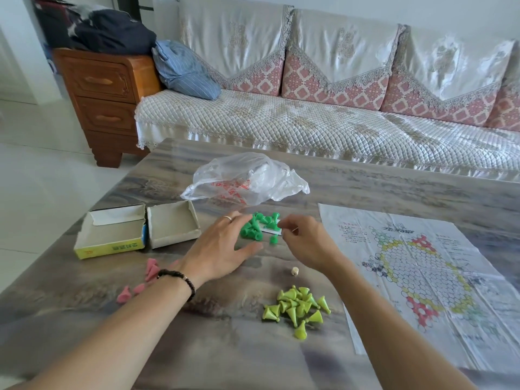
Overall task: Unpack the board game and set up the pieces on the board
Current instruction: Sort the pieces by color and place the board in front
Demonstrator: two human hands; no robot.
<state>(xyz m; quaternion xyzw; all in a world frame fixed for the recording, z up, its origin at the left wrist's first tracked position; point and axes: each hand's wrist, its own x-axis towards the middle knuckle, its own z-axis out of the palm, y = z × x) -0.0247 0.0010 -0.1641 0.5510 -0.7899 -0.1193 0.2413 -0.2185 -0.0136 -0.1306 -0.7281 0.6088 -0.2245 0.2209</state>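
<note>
1. Packaging was already dealt with: the two halves of the box [112,235] lay open side by side at the left of the desk [197,347], and nothing showed inside either half. Behind them the clear plastic bag [244,178] sat crumpled and looked to be out of use.
2. Pink pieces [150,270] lay loose near the left forearm — only a few showed, partly hidden by the wrist, and none had been placed.
3. Left hand [222,249] rested over the desk with its fingers [247,250] spread and fairly straight, touching the side of the dark green pieces [257,228] as if corralling the heap. It held nothing.
4. Right hand [304,240] hovered just beside the same heap, its fingers curled toward thumb in a pinch at a small white packet under the pieces; whether it truly gripped it, I could not tell.
5. A small die [294,271] lay between the forearms, and the light green pieces [298,306] sat nearer the person in their own sorted pile.
6. Paper board [422,277] was unfolded flat at the right — but no piece stood on it. By my judgement, unpacking and sorting were almost done, while the whole setting-up remained.
</note>
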